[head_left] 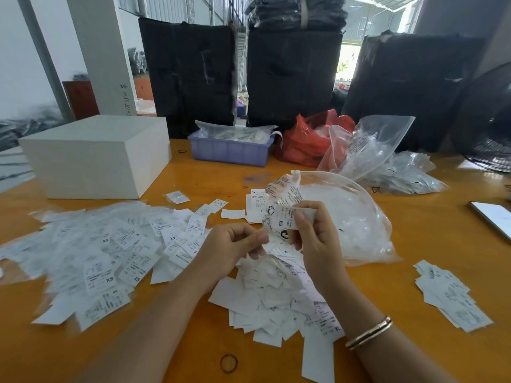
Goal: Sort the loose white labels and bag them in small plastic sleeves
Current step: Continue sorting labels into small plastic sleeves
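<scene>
While left hand [235, 244] pinches the sleeve [272, 217] mouth apart, right hand [312, 230] at 3 o'clock pinches an XS label [287, 219], likely feeding it in.

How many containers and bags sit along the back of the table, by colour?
White box: 1
Purple tray: 1
Red bag: 1
Clear upright bag: 1
Total: 4

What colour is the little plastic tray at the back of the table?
The small plastic tray is pale purple, a lilac shade, seen best in the head view.
</scene>
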The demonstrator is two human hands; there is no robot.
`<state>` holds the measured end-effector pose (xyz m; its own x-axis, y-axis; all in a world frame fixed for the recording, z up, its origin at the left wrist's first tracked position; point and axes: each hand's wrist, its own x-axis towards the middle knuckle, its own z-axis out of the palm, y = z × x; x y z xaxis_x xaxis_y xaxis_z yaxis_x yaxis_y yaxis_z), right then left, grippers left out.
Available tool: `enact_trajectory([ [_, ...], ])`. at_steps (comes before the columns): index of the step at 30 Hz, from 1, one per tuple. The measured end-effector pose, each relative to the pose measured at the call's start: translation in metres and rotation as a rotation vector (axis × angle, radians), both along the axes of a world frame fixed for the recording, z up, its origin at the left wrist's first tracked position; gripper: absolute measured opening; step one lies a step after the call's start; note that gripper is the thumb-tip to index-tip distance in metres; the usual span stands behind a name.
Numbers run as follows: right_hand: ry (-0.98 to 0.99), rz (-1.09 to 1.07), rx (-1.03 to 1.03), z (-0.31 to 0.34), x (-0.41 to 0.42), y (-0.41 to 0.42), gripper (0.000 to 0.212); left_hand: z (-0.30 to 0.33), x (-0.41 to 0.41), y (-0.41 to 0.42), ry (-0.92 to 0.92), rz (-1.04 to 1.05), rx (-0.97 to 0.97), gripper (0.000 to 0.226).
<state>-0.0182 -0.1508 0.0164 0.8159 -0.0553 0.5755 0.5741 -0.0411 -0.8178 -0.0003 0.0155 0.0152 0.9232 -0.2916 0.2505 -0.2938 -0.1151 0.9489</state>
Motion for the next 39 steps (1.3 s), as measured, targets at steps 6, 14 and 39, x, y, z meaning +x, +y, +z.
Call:
enact_trajectory([
  [6, 0.037, 0.022, -0.098, -0.0034, 0.0009, 0.0030, 0.014, -0.0003, 0.0004, -0.0014, 0.010, 0.004, 0.014, 0.027],
  [14, 0.015, -0.004, -0.063, -0.0004, 0.0007, 0.0014, 0.013, -0.0004, -0.0003, 0.0003, 0.001, -0.007, 0.007, 0.038],
  [39, 0.025, -0.033, -0.020, -0.0004, 0.0011, -0.0055, 0.020, -0.0038, 0.0046, 0.0001, -0.040, 0.041, -0.041, 0.021],
])
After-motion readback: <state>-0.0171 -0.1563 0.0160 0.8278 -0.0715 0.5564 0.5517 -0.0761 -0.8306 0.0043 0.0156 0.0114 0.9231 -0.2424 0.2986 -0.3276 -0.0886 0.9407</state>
